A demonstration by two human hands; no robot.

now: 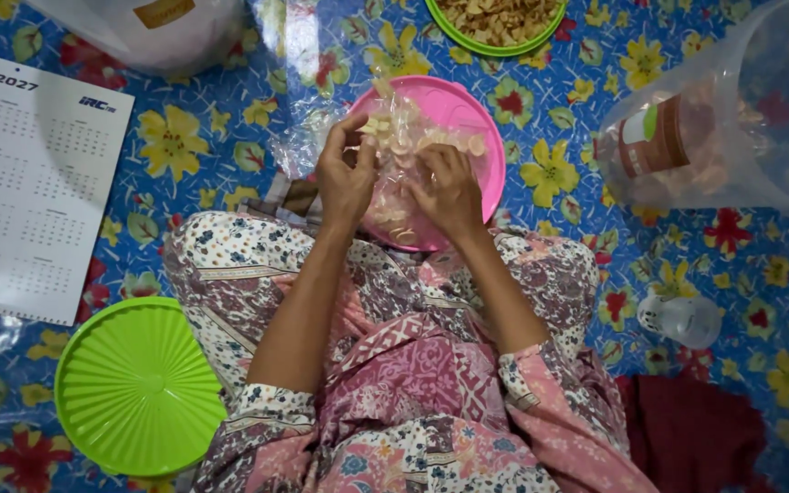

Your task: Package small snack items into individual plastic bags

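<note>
1. Clear plastic is what I see at the centre: a small bag of pale chips (pixel 401 173), held over a pink plate (pixel 481 128) just ahead of the knees.
2. My left hand (pixel 344 178) pinches the bag's left side near the top, fingers closed on the film. My right hand (pixel 451 190) grips the right side the same way. The two hands sit near each other with the bag between them.
3. I judge the step in hand to be working at the bag's mouth while it is full; I cannot tell whether it is being gathered shut or spread open.
4. The next move, as I read it, calls for a steady hold on both sides and a level bag, since loose chips already lie along the plate's rim.
5. Around me: a green ribbed lid (pixel 137 388) by the left knee, a wall calendar (pixel 34 183) beyond it, a green bowl of chips (pixel 497 23) at the top, a large clear bag (pixel 732 119) to the right, and a small white cup (pixel 682 319) on the flowered floor mat (pixel 184 137).
</note>
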